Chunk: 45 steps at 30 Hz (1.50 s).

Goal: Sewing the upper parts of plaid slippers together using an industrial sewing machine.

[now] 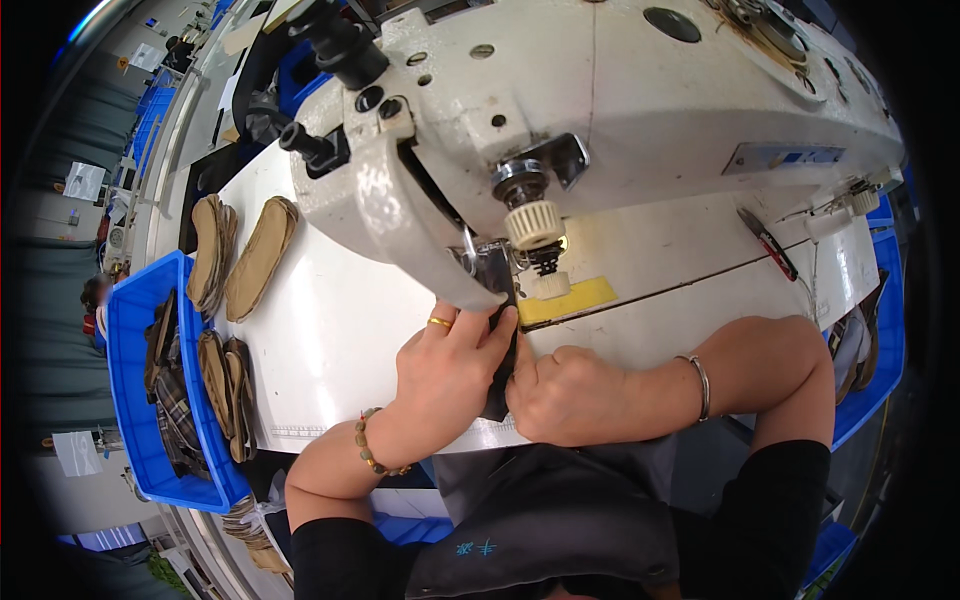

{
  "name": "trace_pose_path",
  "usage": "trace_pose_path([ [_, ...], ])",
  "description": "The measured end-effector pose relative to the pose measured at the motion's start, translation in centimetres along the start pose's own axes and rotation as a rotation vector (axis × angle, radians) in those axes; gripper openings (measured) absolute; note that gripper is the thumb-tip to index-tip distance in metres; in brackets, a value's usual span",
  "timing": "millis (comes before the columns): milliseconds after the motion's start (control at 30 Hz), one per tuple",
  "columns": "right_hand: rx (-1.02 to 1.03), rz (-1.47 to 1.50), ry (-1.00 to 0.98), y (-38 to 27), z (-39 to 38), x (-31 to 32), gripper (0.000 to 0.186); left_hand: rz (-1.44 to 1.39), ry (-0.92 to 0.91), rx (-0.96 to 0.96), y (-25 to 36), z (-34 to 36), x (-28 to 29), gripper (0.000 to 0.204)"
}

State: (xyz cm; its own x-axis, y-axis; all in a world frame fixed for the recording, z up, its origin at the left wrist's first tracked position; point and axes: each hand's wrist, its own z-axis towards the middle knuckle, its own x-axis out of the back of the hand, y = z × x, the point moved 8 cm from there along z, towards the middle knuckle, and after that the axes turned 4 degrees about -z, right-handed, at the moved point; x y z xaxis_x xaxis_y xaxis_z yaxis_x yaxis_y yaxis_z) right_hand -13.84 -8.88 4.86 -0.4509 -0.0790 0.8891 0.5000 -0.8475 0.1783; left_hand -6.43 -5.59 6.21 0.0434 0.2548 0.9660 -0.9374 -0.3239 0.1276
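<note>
1. A white sewing machine (pixel 640 110) looms closest.
2. The left hand (pixel 440 365) lies against a dark strip (pixel 497 398), thumb on it; whether it pinches, I cannot tell.
3. The right hand (pixel 570 395), fingers curled, touches the strip's right edge; its pinch is unclear.
4. The strip runs under the needle area.
5. Tan pieces (pixel 262 260) lie farther left, near a blue bin (pixel 126 330).

A narrow, dark strip of material (pixel 500 385) is laid lengthwise beneath the needle area of the white sewing machine (pixel 620 110). It is touched on either side by the left hand (pixel 447 360) and right hand (pixel 565 395), and is partly covered by fingers.
</note>
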Motion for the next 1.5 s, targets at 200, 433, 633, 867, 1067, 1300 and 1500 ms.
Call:
trace_pose_path([
  [200, -0.056, -0.025, 0.042, 1.5, 0.4, -1.1, 0.025, -0.068, 0.063, 0.021, -1.7, 1.3, -0.4, 0.029],
  [433, -0.117, 0.043, 0.073, 3.2, 0.8, -1.5, 0.019, -0.069, 0.031, 0.047, -3.0, 2.4, -0.7, 0.026],
  [633, -0.059, -0.066, 0.006, 2.4, 0.4, -1.0, 0.025, -0.251, -0.160, 0.044, -2.4, 1.0, 1.2, 0.043],
  [867, -0.057, -0.027, -0.005, 2.0, 0.5, -0.7, 0.031, -0.263, -0.316, -0.017, -1.3, 0.0, 0.7, 0.058],
  [1067, -0.024, -0.023, 0.010, 1.3, 0.3, -0.6, 0.034, -0.207, -0.203, -0.076, -0.7, 0.0, 0.6, 0.057],
  [1300, 0.000, -0.076, 0.012, 1.0, 0.3, -0.4, 0.028, -0.003, -0.130, 0.063, -0.7, -0.1, 1.2, 0.049],
  [1500, 0.029, -0.042, 0.035, 0.9, 0.4, -0.2, 0.026, 0.051, -0.099, 0.062, 0.0, -0.6, 0.8, 0.043],
])
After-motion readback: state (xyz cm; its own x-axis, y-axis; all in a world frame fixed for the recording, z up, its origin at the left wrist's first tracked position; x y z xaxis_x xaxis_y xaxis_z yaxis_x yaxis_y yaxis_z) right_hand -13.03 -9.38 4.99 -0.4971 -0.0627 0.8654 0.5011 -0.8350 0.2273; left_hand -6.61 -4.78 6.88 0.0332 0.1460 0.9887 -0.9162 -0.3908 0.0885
